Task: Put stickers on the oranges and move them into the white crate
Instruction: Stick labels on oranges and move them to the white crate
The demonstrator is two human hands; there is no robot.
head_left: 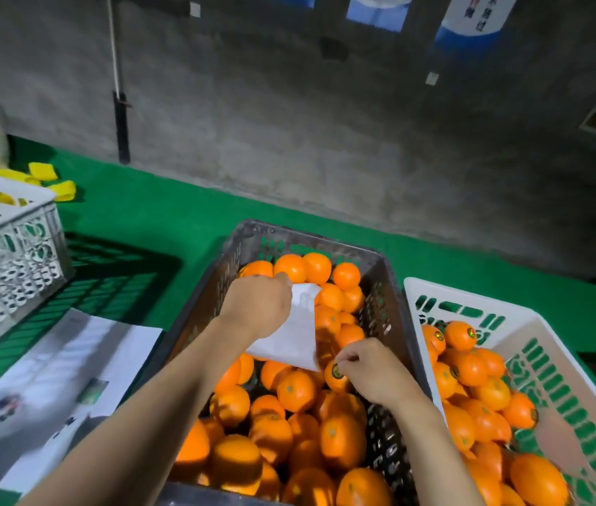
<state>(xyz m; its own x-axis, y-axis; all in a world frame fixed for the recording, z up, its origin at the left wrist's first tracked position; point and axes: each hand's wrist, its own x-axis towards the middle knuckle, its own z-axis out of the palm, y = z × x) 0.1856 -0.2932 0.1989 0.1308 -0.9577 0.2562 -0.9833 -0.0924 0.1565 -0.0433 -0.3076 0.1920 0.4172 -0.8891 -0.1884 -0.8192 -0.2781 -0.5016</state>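
The white crate on the right already holds many stickered oranges, but the dark crate is still nearly full. The right hand presses a sticker with pinched fingers onto an orange in the dark crate. The left hand grips the sticker sheet above the fruit. The sticker design is too small to read, and both crates are cut off below.

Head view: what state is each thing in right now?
Left hand: holds the white sticker sheet.
Right hand: presses a sticker onto an orange.
Dark crate: full of oranges.
White crate: partly filled with stickered oranges.
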